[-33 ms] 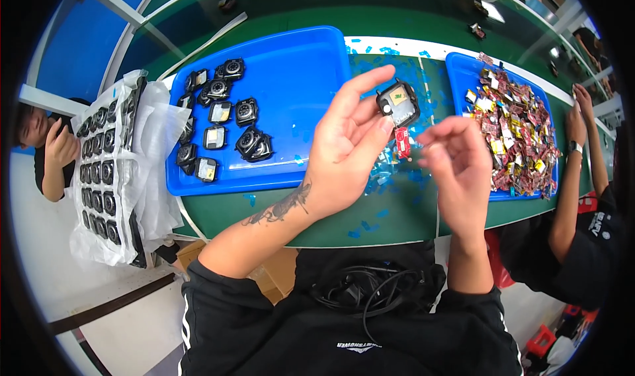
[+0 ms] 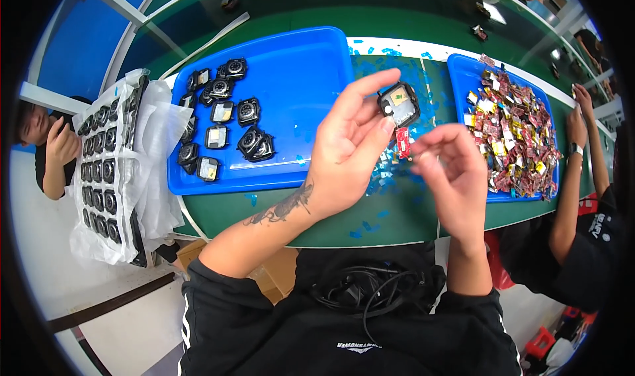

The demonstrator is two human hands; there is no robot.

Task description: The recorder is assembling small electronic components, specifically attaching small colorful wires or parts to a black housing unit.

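My left hand holds a black smartwatch case by its edge between thumb and fingers. Its open inside faces up, showing a grey interior with a tan patch. A small red circuit strip hangs from the case's lower edge. Right beside the strip is my right hand, its fingers curled and the thumb drawn close to the forefinger. Whether those fingertips grip the strip or something small is hidden from me.
A blue tray at left holds several watch cases. Another blue tray at right is heaped with red and yellow strips. Blue film scraps litter the green table. A rack of watch cases stands far left, and other people sit at both sides.
My right hand has moved slightly left, so its fingertips are closer to the red strip. The left hand keeps its hold on the watch case.
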